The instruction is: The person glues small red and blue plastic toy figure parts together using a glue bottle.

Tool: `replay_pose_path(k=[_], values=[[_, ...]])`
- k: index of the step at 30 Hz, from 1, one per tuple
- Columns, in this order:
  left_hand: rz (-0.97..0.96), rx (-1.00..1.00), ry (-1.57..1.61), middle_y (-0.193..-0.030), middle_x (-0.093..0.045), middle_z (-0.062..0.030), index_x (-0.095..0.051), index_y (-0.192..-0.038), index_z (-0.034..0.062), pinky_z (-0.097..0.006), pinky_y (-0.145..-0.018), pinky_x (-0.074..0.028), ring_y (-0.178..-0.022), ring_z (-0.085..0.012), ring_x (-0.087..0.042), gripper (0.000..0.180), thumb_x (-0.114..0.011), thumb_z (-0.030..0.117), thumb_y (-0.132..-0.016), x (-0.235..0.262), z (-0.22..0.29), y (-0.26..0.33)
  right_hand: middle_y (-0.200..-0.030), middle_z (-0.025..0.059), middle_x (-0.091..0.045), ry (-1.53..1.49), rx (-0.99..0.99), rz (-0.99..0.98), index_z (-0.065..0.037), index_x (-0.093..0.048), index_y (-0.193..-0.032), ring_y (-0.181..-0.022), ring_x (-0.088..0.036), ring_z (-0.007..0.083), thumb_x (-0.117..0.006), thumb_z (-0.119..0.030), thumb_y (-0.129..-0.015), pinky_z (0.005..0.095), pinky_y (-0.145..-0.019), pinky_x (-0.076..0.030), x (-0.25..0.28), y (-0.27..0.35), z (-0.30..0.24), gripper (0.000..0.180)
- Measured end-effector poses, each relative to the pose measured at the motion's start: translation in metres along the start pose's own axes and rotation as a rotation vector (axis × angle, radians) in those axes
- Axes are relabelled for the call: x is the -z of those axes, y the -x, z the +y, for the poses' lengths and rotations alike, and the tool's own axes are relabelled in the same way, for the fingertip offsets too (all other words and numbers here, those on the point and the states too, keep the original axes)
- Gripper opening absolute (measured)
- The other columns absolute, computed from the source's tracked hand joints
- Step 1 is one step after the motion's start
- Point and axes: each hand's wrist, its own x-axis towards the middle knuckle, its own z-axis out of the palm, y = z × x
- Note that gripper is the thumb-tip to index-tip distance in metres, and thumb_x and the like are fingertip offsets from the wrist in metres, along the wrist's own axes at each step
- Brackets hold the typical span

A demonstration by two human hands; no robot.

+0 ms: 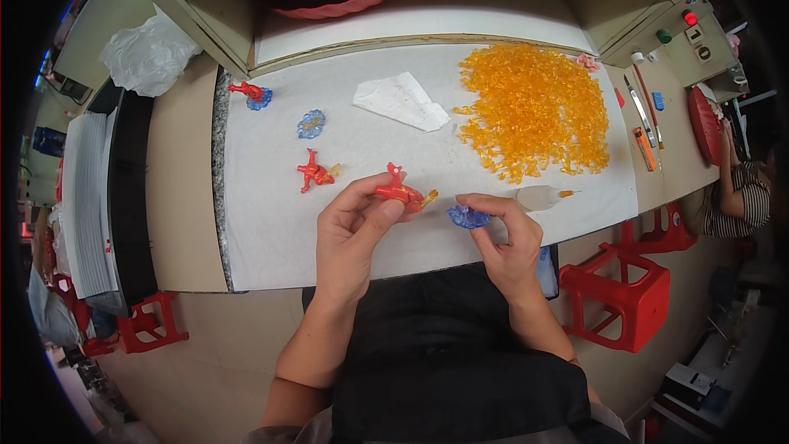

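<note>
Over the counter edge, the left hand has its grip closed on a red figure; the right hand pinches a blue base just beside it. Farther off lie another red figure, a loose blue base, a tissue and an orange pile.

Glossy red plastic on the figure, pinched in the left hand. Translucent blue plastic, ridged, for the base in the right hand. Beyond the figure, shiny clear orange plastic pieces, crumpled white paper, matt white table cover.
</note>
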Motion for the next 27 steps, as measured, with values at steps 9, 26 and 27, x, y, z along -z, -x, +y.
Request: replay_pose_path(k=[9,26,27], values=[[-0.036,0.077,0.111,-0.089,-0.058,-0.0100,-0.050,-0.104,-0.0026,-0.031,-0.070,-0.047,-0.079,-0.0175,-0.057,0.028,-0.055,0.008,-0.079,-0.003,-0.002,0.005,-0.079,0.0127,-0.061,-0.077,0.214,0.088,-0.001,-0.056,-0.084,-0.070,-0.060,0.0234,-0.063,0.009,-0.057,0.0268,-0.057,-0.048,0.003,0.000,0.000,0.029],[-0.174,0.292,0.355,-0.099,-0.055,-0.0074,-0.049,-0.107,-0.0005,-0.030,-0.078,-0.041,-0.089,-0.0140,-0.053,0.028,-0.052,0.009,-0.081,-0.001,-0.010,0.003,-0.080,0.0126,-0.062,-0.532,0.043,-0.101,0.000,-0.060,-0.081,-0.074,-0.061,0.0222,-0.061,0.010,-0.062,0.0267,-0.064,-0.048,0.013,-0.002,-0.007,0.022],[-0.190,0.304,0.362,-0.099,-0.055,-0.0068,-0.050,-0.107,0.0000,-0.029,-0.079,-0.040,-0.089,-0.0131,-0.052,0.028,-0.053,0.009,-0.081,0.001,-0.011,0.003,-0.080,0.0126,-0.062,-0.534,0.044,-0.103,0.000,-0.060,-0.081,-0.074,-0.061,0.0222,-0.061,0.010,-0.062,0.0267,-0.064,-0.048,0.012,-0.001,-0.007,0.022]])
